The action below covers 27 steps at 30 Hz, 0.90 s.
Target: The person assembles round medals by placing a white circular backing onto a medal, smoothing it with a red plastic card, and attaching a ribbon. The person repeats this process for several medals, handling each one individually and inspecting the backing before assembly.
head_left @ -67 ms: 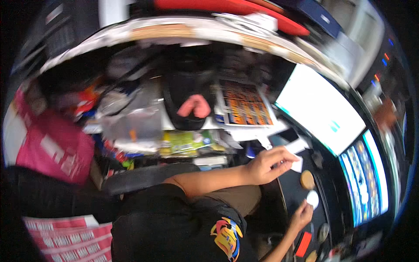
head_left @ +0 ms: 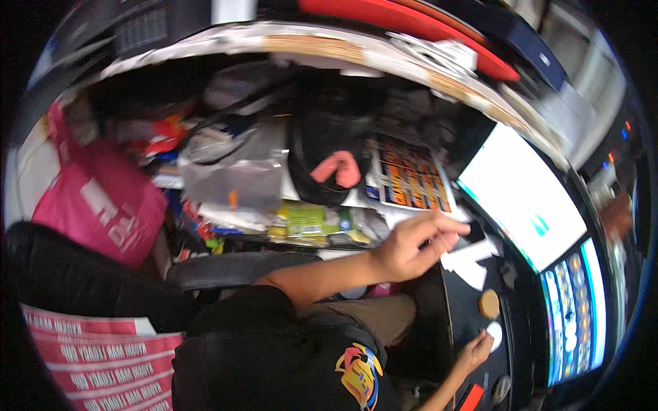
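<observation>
My left hand [head_left: 419, 248] is raised over the near side of the desk, its forearm stretched across from my body. Its index finger points out and stands apart from the loosely curled thumb, with nothing seen between them. Just beyond its fingertips lie white slips of paper [head_left: 473, 264]. My right hand [head_left: 475, 354] pinches the rim of a small white disc [head_left: 493, 335] above the black desk. A tan round disc [head_left: 489, 305] lies close by it. Motion blurs both hands slightly.
Two lit monitors [head_left: 524, 198] stand at the right. A black bag-like object [head_left: 322, 147] with a pink piece [head_left: 337, 169] on it sits ahead, beside an orange-lettered printed sheet [head_left: 415, 175]. Plastic packets fill the left; a pink bag [head_left: 103, 205] is farther left. An orange-red rectangle [head_left: 471, 396] lies near my right forearm.
The view has swung, so the scene sits lower and further right. My left hand has drawn back leftward from the paper slips. My right hand stays by the tan disc, still holding the white disc.
</observation>
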Motion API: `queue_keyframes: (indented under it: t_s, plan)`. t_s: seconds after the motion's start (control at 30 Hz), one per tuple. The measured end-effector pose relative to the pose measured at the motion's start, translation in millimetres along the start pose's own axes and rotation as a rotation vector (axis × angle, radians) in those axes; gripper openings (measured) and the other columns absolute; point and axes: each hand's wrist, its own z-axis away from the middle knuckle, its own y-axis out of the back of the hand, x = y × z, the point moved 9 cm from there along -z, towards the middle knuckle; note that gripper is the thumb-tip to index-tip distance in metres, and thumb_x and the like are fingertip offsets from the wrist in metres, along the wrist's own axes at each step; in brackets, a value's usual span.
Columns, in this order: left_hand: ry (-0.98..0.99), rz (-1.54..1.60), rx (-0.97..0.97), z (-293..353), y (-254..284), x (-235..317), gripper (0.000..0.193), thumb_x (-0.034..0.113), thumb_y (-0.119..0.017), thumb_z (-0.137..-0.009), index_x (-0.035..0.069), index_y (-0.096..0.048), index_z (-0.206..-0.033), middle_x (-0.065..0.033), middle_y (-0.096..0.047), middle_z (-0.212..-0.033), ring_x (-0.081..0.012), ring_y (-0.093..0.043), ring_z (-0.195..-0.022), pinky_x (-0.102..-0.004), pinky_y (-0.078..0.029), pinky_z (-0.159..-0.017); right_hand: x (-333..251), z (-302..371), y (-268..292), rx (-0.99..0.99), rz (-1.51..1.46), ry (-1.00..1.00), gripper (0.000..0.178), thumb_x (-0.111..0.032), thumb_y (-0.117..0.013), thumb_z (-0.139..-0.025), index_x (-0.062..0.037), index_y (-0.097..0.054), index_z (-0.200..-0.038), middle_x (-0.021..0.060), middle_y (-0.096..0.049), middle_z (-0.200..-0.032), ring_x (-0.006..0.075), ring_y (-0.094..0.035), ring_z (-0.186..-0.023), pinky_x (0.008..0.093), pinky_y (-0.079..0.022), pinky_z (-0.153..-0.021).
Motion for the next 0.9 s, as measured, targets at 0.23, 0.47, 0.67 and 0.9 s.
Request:
queue_keyframes:
  t_s: [0.23, 0.47, 0.67, 0.9]
  plan:
    - [-0.448, -0.498, 0.829, 7.4, 226.5, 168.6, 0.028, 0.022, -0.050, -0.102, 0.004, -0.059, -0.082, -0.0017, -0.059, -0.063, -0.0027, -0.047, -0.044, -0.0162, -0.034, -0.040, -4.9, 7.1, -11.3, -0.106, 0.038, 0.091, 0.021, -0.007, -0.056, -0.090, 0.0046, -0.062, -0.106, 0.0220, -0.063, -0.097, 0.0387, -0.061, -0.090, 0.0431, -0.049, -0.083]
    - [-0.960, -1.793, 1.276, 21.6, 279.1, 357.3, 0.033, 0.015, -0.067, -0.088, 0.006, -0.058, -0.118, -0.0119, -0.054, -0.115, -0.0270, -0.053, -0.102, -0.0380, -0.043, -0.086, -38.2, 9.7, 27.4, -0.077, 0.066, 0.094, 0.026, -0.018, -0.061, -0.090, 0.0059, -0.066, -0.099, 0.0253, -0.066, -0.093, 0.0403, -0.062, -0.085, 0.0449, -0.051, -0.080]
    - [-0.632, -2.352, 1.000, -10.5, 313.9, 401.9, 0.019, 0.034, -0.072, -0.083, 0.029, -0.072, -0.102, -0.0126, -0.053, -0.128, -0.0335, -0.047, -0.123, -0.0467, -0.036, -0.102, -37.1, 10.2, 33.6, -0.086, -0.015, 0.029, 0.029, -0.021, -0.060, -0.091, 0.0070, -0.065, -0.099, 0.0265, -0.065, -0.094, 0.0414, -0.062, -0.086, 0.0460, -0.050, -0.081]
    - [-0.468, -2.530, 0.886, -40.1, 319.8, 390.8, 0.016, 0.038, -0.069, -0.086, 0.032, -0.072, -0.100, -0.0069, -0.048, -0.139, -0.0413, -0.039, -0.132, -0.0624, -0.028, -0.104, -29.7, 12.0, 29.7, -0.102, 0.002, 0.048, 0.032, -0.024, -0.060, -0.092, 0.0070, -0.065, -0.099, 0.0260, -0.065, -0.094, 0.0411, -0.061, -0.087, 0.0464, -0.049, -0.082]
